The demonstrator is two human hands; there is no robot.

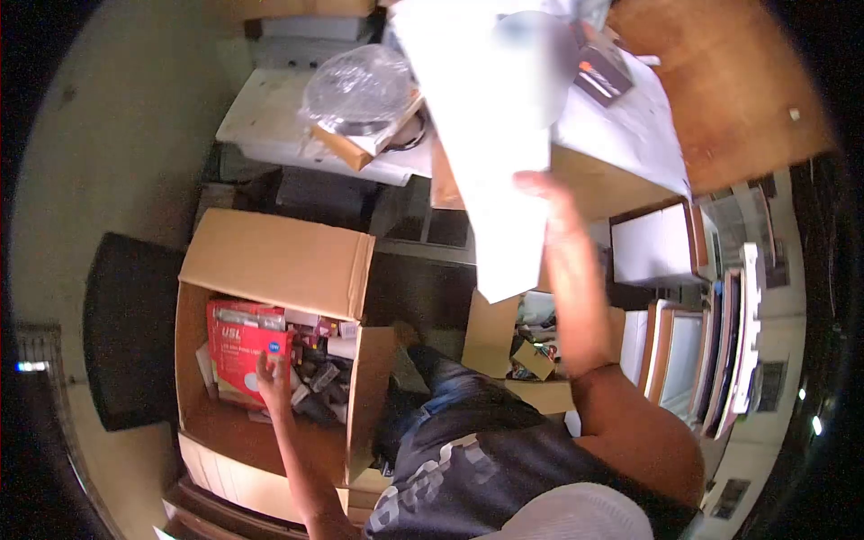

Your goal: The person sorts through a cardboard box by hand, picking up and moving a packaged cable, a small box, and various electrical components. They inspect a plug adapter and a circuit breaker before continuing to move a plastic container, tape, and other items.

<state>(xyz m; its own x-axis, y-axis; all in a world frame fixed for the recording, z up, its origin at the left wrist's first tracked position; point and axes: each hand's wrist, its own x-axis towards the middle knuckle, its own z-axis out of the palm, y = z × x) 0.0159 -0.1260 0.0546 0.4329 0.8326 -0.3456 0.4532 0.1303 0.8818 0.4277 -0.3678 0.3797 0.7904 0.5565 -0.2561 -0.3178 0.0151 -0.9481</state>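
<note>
In the head view, the blurred right hand (556, 214) gripped a white board (490, 171), its top cut off. The left hand (275, 382) partly hid a red box (237, 340) inside a carton (277, 256); whether it gripped, I couldn't tell.

A large open brown cardboard box (274, 256) stands on the left; in it, a red printed cardboard carton (236, 346) lies left of a jumble of small dark and pale items (319, 382). The left hand (274, 382) is over the carton. Beyond the box, a round bundle wrapped in clear plastic (355, 85) sits on a flat white surface (261, 112). Right of the bundle is a long flat white panel (495, 180), in the right hand (558, 211). A smaller open brown cardboard box (490, 333) lies right of the large box; flat upright white, brown and dark boards (711, 351) stand farther right.
</note>
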